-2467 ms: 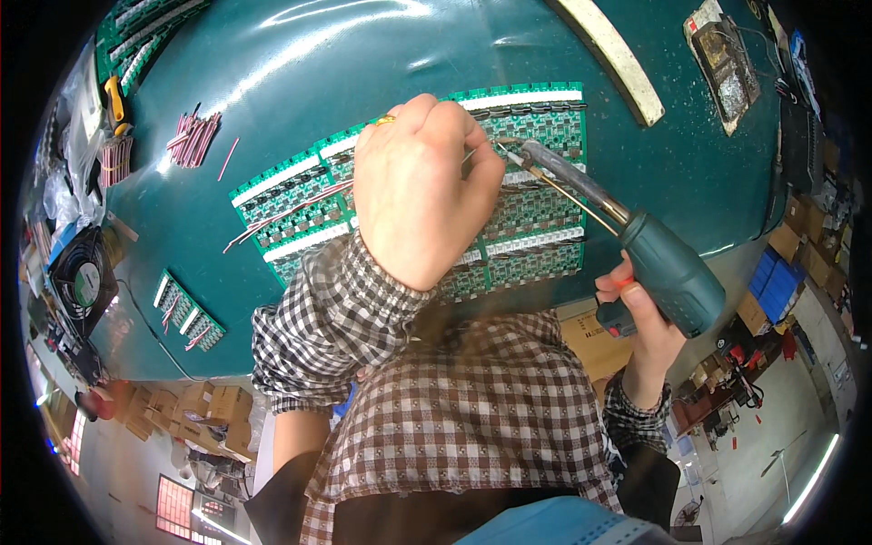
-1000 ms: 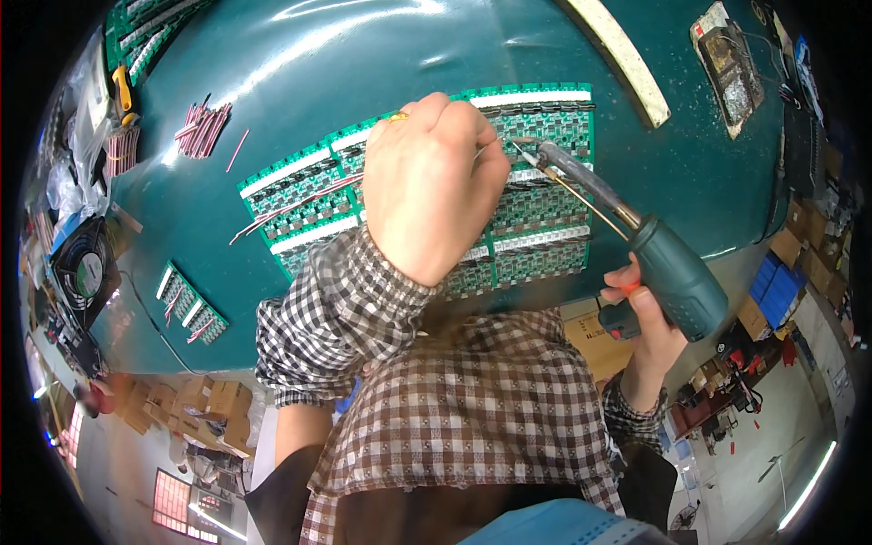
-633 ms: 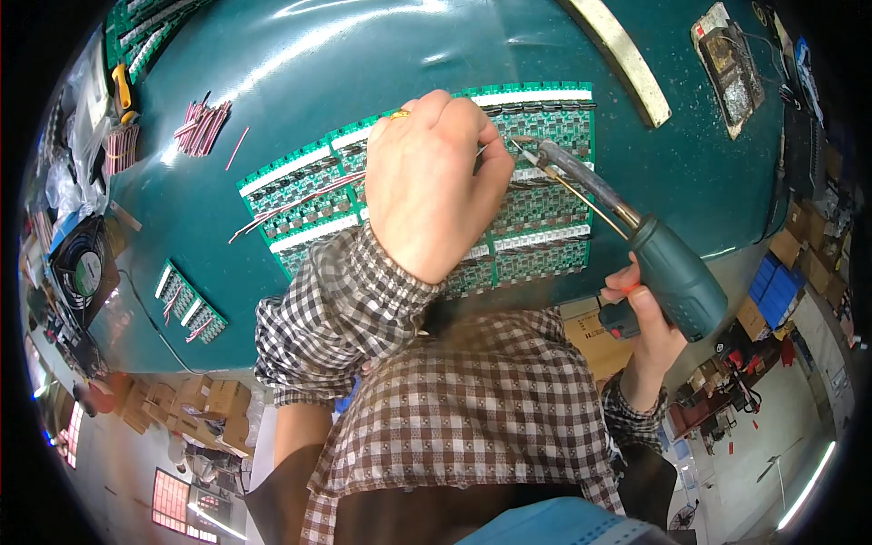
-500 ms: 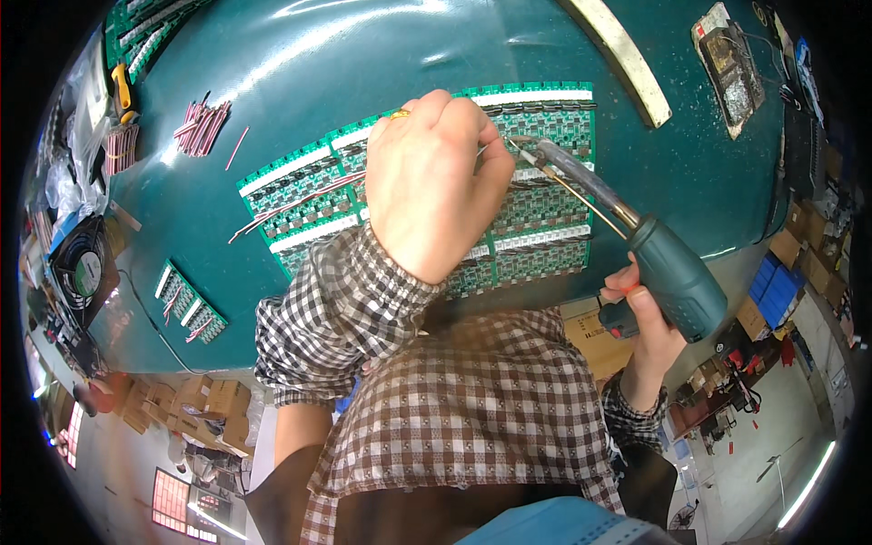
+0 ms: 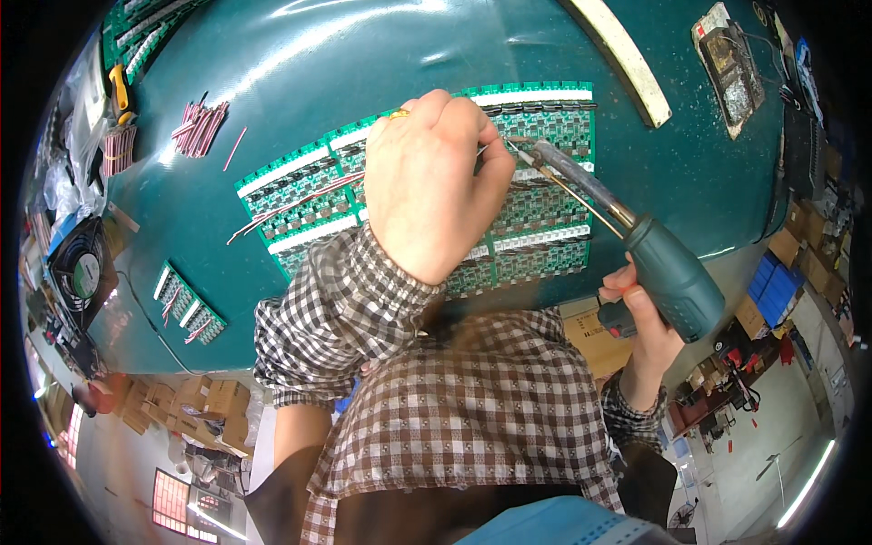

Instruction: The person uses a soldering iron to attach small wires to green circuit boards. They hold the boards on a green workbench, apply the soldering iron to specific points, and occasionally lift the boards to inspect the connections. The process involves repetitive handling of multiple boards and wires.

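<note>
Several green circuit boards (image 5: 542, 257) with white strips and dark components lie in a joined block under my hands. My left hand (image 5: 434, 186) rests over their middle, thumb and forefinger pinched. From beneath it, thin red, black and white wires (image 5: 295, 202) trail left across the boards; the pinched ends are mostly hidden by my fingers. My right hand (image 5: 648, 331) grips a dark green soldering gun (image 5: 677, 277), a finger at its red trigger. The gun's long barrel and thin feed tube slant up-left, their tip close to my left fingertips over the boards.
Cut wires (image 5: 200, 129) lie in a bundle at the left, near a yellow-handled tool (image 5: 121, 91). A small board piece (image 5: 189, 302) and a black fan (image 5: 80, 263) sit at lower left. A pale curved bar (image 5: 627, 64) and a stained soldering stand (image 5: 729, 73) are at far right.
</note>
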{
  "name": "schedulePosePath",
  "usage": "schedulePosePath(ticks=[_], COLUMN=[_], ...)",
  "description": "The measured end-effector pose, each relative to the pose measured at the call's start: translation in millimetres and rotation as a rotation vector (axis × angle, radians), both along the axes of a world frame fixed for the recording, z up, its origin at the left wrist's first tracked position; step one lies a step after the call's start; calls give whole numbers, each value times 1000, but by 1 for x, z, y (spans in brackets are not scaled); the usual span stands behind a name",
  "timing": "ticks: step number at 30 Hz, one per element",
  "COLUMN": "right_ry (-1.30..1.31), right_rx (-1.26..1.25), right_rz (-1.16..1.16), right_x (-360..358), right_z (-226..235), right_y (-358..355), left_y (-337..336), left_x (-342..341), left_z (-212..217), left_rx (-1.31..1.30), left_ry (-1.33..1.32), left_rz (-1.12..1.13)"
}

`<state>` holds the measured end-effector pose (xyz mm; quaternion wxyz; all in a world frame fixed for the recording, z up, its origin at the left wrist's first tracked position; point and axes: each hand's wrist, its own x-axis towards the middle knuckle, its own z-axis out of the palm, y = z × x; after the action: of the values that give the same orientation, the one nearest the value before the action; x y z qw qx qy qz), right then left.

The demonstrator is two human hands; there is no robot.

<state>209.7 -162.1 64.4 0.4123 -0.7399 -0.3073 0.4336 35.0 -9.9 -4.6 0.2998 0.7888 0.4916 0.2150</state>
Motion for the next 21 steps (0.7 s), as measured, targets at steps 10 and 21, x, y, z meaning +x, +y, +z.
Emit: schedulePosePath(ticks=[10, 21], right_ry=[-33, -50], right_rx=[-18, -12], right_rz=[14, -16], right_x=[0, -2], right_z=[0, 2], right_y=[-2, -2], left_y=[0, -1], left_x=[1, 1], left_z=[-1, 0], left_rx=[10, 13], left_ry=[-24, -21], left_rz=[-7, -7])
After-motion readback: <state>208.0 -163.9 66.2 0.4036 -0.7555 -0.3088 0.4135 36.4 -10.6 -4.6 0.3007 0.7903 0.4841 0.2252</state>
